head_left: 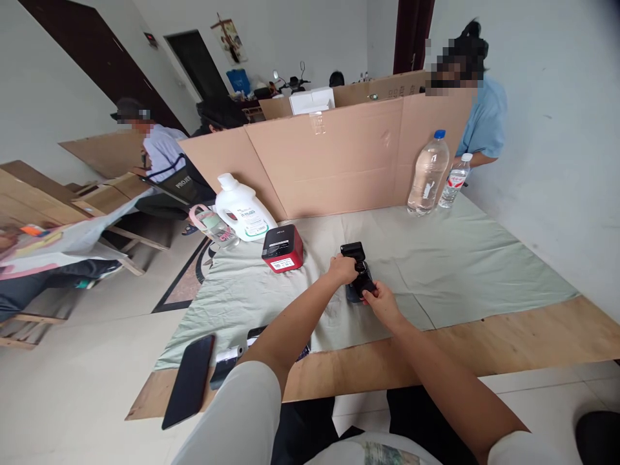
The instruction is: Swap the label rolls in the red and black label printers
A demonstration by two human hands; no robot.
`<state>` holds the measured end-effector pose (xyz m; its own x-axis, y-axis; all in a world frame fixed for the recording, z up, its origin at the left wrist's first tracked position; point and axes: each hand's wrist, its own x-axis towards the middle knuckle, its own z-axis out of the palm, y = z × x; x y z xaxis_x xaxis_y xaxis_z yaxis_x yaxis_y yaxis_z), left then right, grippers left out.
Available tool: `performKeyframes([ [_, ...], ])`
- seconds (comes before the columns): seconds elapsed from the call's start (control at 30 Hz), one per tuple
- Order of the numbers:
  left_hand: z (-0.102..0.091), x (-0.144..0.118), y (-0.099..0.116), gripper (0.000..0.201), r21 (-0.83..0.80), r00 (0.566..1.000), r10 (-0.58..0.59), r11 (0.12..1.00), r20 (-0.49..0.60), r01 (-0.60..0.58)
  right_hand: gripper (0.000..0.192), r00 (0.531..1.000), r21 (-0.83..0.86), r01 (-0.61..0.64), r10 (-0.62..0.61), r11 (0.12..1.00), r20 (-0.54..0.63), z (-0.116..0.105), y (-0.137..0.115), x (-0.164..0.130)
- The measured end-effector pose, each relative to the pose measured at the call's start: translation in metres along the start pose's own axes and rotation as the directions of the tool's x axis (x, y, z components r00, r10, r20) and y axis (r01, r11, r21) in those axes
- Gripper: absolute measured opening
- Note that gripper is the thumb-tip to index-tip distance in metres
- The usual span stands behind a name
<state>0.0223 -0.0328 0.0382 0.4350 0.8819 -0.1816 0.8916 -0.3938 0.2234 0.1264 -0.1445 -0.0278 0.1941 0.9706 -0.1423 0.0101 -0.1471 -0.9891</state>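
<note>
Both hands are on a small black device (357, 271) mid-table, over the pale green cloth (460, 258): left hand (343, 268) wraps its grip round the upper part, right hand (382, 302) pinches the lower end. Around it: one red-and-black label printer (283, 248) just left, one white detergent jug (241, 208), one pink-lidded cup (212, 226), two water bottles (428, 173) far right against the cardboard wall (339, 155). One black phone (190, 380) lies at the near table (533, 339) edge. Nothing between the hands and the device.
</note>
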Motion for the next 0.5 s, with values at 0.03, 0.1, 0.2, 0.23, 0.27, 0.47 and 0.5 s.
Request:
performKeyframes([
  [0.03, -0.0014, -0.0003, 0.0023, 0.020, 0.025, 1.000, 0.004, 1.000, 0.009, -0.004, 0.018, 1.000, 0.004, -0.010, 0.010, 1.000, -0.005, 0.0009, -0.0005, 0.0000],
  [0.1, -0.0033, -0.0007, 0.0057, 0.019, 0.059, 1.000, 0.012, 0.998, 0.026, -0.013, 0.026, 0.999, 0.019, -0.037, 0.037, 0.999, -0.014, 0.0020, -0.0018, 0.0004],
  [0.2, -0.0046, -0.0009, 0.0080, 0.020, 0.072, 0.999, 0.020, 0.997, 0.043, -0.023, 0.051, 0.997, 0.040, -0.073, 0.074, 0.997, -0.015, 0.0023, -0.0035, 0.0019],
  [0.23, -0.0050, -0.0008, 0.0084, 0.020, 0.085, 0.998, 0.026, 0.996, 0.054, -0.031, 0.058, 0.997, 0.043, -0.076, 0.076, 0.996, -0.007, 0.0021, -0.0037, 0.0026],
  [0.27, -0.0056, -0.0006, 0.0088, 0.021, 0.106, 0.997, 0.031, 0.994, 0.069, -0.038, 0.063, 0.997, 0.042, -0.073, 0.073, 0.996, 0.004, 0.0017, -0.0035, 0.0033],
  [0.47, -0.0098, 0.0035, 0.0102, 0.018, 0.177, 0.989, 0.001, 0.984, 0.147, -0.028, 0.068, 0.998, -0.007, -0.043, 0.043, 0.999, 0.037, -0.0001, 0.0042, 0.0078],
  [0.5, -0.0098, 0.0046, 0.0101, 0.017, 0.177, 0.987, -0.005, 0.984, 0.158, -0.024, 0.068, 0.998, -0.009, -0.039, 0.039, 0.999, 0.041, 0.0000, 0.0060, 0.0086],
])
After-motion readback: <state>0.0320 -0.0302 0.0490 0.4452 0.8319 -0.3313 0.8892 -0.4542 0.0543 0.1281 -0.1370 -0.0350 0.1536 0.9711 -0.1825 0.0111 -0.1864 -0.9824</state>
